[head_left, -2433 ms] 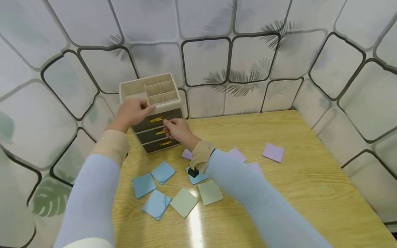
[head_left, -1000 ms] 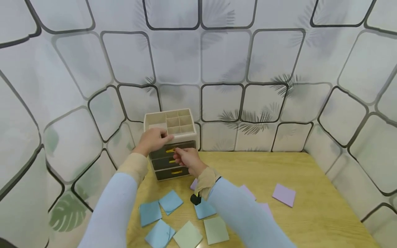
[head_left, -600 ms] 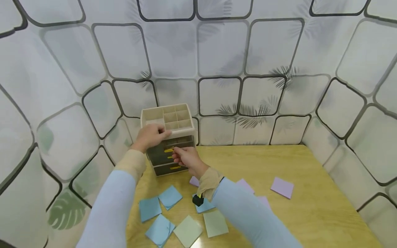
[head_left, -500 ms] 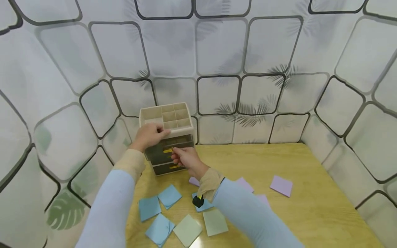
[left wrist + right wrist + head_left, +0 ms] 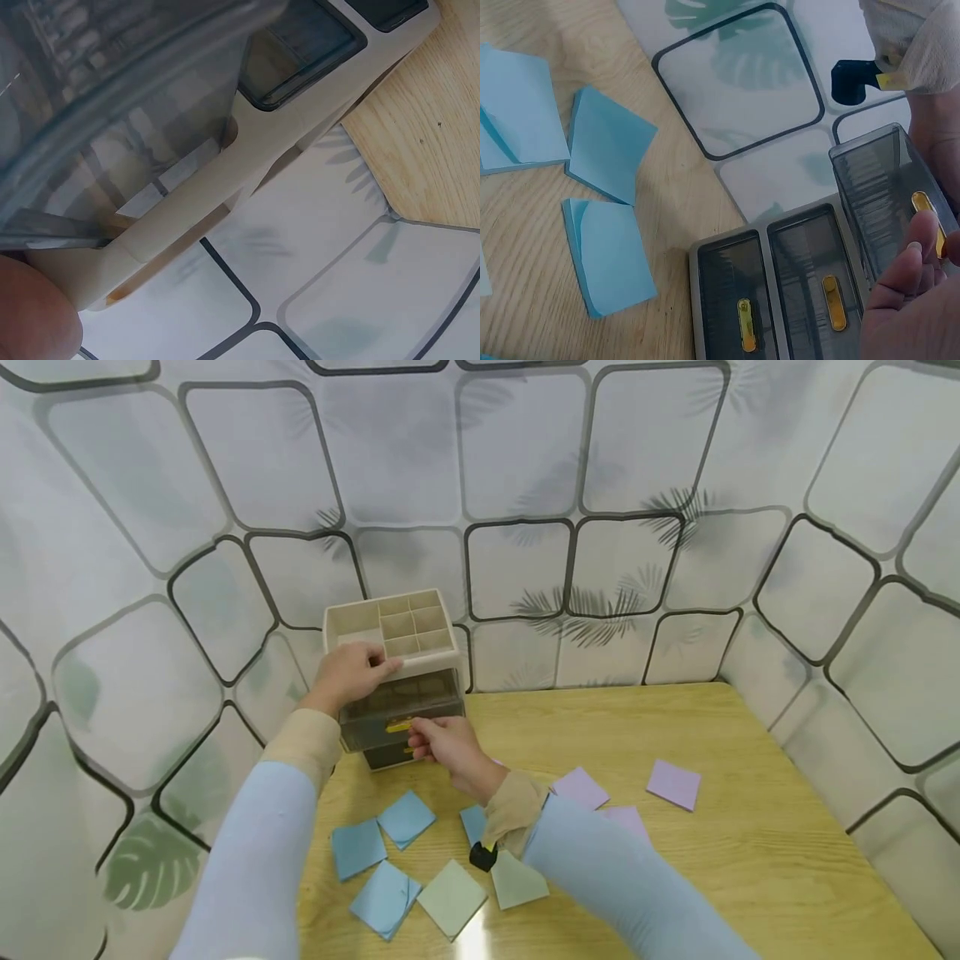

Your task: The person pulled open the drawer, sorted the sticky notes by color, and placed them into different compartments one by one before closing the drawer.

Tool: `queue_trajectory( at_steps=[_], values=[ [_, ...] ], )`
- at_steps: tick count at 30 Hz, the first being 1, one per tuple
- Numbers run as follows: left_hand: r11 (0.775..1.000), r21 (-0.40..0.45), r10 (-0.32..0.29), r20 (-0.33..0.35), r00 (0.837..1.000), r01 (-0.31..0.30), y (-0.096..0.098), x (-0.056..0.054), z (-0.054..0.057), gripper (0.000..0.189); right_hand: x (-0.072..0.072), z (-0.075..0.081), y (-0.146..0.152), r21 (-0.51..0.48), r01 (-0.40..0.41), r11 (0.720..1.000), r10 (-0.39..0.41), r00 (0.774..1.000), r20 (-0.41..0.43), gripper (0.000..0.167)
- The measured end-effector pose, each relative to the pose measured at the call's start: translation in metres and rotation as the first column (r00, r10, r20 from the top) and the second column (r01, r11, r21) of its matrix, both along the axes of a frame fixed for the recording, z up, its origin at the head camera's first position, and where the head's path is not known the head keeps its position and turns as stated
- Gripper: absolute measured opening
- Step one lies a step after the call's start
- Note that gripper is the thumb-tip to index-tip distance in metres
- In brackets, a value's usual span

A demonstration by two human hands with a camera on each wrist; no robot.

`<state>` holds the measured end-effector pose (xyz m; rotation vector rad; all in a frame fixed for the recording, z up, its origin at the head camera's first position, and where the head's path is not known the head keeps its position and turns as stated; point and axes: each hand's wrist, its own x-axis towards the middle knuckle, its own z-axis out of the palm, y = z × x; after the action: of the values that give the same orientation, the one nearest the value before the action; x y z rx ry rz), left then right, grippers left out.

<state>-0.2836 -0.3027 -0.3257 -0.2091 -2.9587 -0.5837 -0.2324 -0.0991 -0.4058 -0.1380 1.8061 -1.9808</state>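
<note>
A cream drawer organizer (image 5: 431,662) with dark see-through drawers stands at the back left of the table. My left hand (image 5: 347,678) grips its top front edge, thumb on the front and fingers over the rim. My right hand (image 5: 452,750) pinches the yellow handle (image 5: 398,725) of the top drawer (image 5: 363,733), which sticks well out of the frame. In the right wrist view the two lower drawers sit closed, each with a yellow handle (image 5: 833,303). A fingertip of my left hand (image 5: 37,315) shows beside the cream frame in the left wrist view.
Blue sticky-note pads (image 5: 358,849) lie in front of the organizer, with green pads (image 5: 452,898) nearer me. Purple pads (image 5: 673,785) lie to the right, partly behind my right sleeve. A patterned curtain (image 5: 517,568) borders the table (image 5: 750,860).
The top drawer was closed and has come out toward me, with my right hand on its handle. My left hand has kept its grip on the organizer's top edge. The head view has shifted.
</note>
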Motion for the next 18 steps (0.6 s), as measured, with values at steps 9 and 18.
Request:
queue_trajectory(
  at_steps=[9, 18],
  values=[
    [1.0, -0.014, -0.004, -0.005, 1.0, 0.003, -0.001, 0.0, 0.0, 0.05, 0.011, -0.005, 0.002, 0.006, 0.02, 1.0, -0.02, 1.0, -0.017, 0.029],
    [1.0, -0.01, -0.006, -0.006, 1.0, 0.006, -0.002, -0.004, -0.003, 0.05, 0.023, -0.009, 0.007, 0.0, 0.029, 1.0, -0.029, 0.999, -0.013, 0.028]
  ],
)
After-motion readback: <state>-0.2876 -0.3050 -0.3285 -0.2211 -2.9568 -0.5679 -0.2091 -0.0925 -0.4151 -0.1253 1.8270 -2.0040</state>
